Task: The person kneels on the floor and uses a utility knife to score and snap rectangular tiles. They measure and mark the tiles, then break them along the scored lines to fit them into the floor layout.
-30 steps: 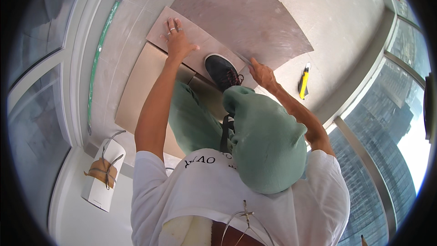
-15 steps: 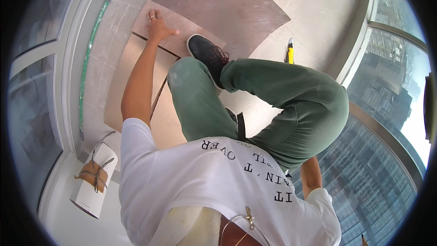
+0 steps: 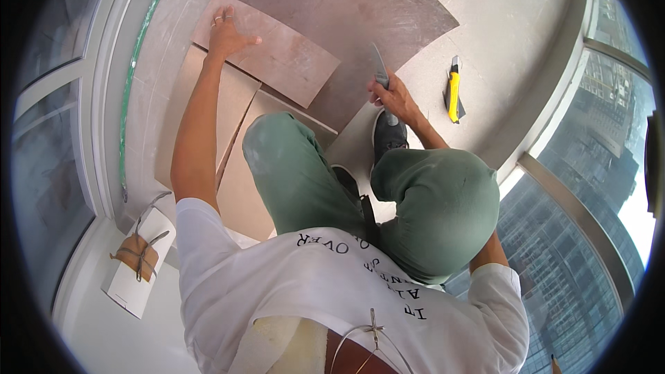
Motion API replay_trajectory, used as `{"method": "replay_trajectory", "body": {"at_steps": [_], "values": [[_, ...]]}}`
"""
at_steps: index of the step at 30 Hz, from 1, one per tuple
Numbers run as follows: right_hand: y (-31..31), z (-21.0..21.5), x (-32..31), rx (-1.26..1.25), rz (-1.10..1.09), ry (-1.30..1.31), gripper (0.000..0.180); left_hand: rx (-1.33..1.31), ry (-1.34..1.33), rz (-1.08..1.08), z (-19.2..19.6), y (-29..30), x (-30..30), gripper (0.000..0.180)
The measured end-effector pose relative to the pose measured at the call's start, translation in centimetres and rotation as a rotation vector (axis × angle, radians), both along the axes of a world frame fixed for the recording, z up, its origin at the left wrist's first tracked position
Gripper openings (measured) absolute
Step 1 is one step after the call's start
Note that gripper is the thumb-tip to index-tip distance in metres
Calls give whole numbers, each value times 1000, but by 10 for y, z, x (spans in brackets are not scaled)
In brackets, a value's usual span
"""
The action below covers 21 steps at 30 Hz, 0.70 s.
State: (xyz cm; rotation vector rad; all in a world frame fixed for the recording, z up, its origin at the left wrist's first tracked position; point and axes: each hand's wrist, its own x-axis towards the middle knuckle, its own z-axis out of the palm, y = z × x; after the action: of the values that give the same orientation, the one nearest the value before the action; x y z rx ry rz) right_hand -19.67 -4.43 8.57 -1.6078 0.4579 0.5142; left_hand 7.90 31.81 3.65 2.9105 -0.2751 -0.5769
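Note:
My left hand (image 3: 225, 31) lies flat, fingers spread, on a small brown floor tile (image 3: 284, 55) that overlaps a large brown sheet (image 3: 332, 0). My right hand (image 3: 393, 95) is closed around a slim grey blade-like tool (image 3: 378, 64), its tip pointing up over the edge of the large sheet. I crouch in green trousers, with my black shoe (image 3: 388, 137) just below the right hand. A yellow utility knife (image 3: 453, 88) lies on the concrete floor to the right of that hand, apart from it.
Beige tiles (image 3: 208, 121) lie under my left forearm. A white paper bag with brown ribbon (image 3: 135, 263) stands at the lower left by the window frame (image 3: 104, 97). Floor-to-ceiling glass (image 3: 589, 187) runs along the right side.
My right hand has come forward from behind my knee and now grips the grey tool by the shoe. The left hand stays pressed on the small brown tile.

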Motion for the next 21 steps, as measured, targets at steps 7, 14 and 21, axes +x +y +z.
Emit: {"method": "replay_trajectory", "body": {"at_steps": [7,14,21], "values": [[102,-64,18,-269,129,-267,28,-18,-45,48,-5,62,52,114],[96,-39,29,-188,111,-157,26,-150,36,280,-18,74,55,127],[75,-20,2,-250,143,-152,24,-82,18,268,8,40,15,126]]}}
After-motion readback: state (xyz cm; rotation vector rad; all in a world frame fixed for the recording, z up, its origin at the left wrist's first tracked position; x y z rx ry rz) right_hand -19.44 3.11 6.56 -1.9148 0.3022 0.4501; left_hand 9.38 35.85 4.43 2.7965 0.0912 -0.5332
